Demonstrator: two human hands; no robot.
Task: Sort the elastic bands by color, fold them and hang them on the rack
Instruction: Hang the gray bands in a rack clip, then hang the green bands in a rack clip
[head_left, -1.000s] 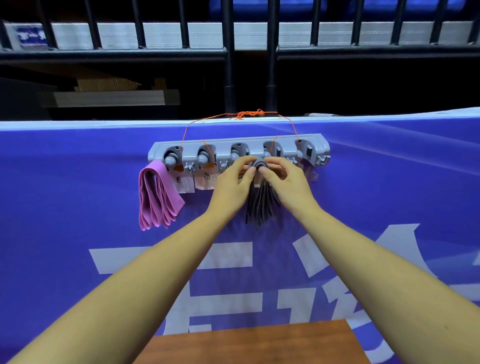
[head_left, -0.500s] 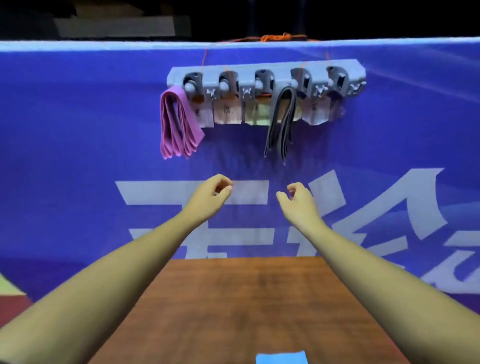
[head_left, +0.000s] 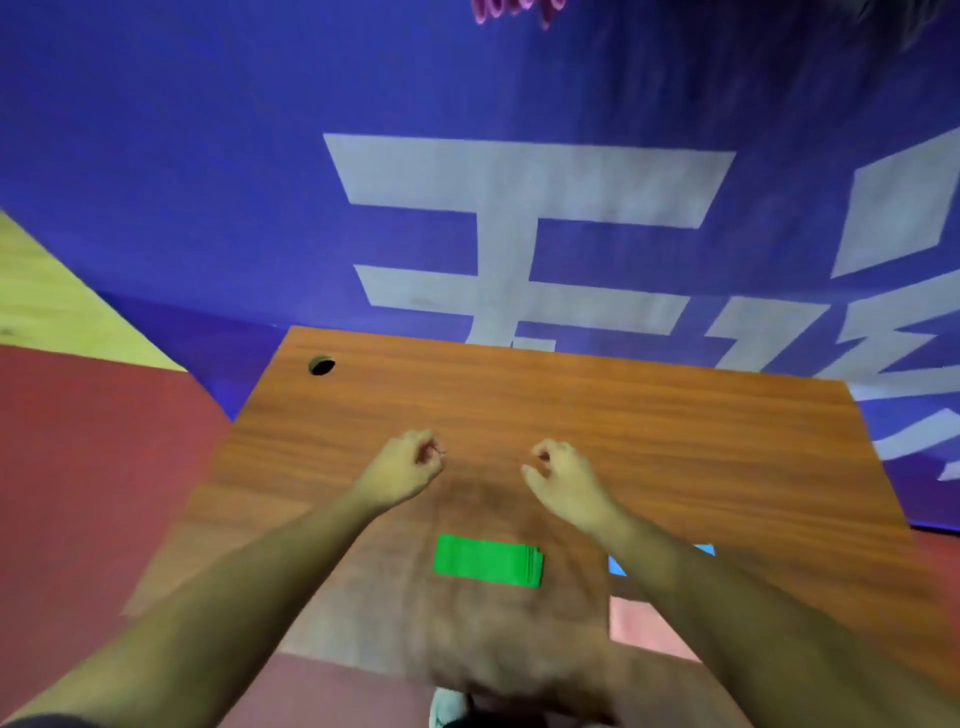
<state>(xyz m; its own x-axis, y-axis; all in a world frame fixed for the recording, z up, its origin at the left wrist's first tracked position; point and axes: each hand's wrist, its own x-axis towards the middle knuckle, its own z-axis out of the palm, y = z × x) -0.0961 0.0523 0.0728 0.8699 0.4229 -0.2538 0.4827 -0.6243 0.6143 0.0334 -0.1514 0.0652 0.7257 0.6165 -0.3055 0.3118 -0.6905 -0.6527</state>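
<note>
I see bare forearms (head_left: 260, 571) behind the left hand (head_left: 402, 470) and right hand (head_left: 566, 480). Dark sleeve edge (head_left: 28, 722) at 7 o'clock, pale shoe (head_left: 445, 707) at 6 o'clock.

A bright green elastic band (head_left: 487, 561), folded into a flat rectangular stack, lay on the brown wooden tabletop (head_left: 571, 405). Right of it lay a partly hidden light blue band (head_left: 617, 566). Pink band ends (head_left: 501, 10) hung above.
</note>
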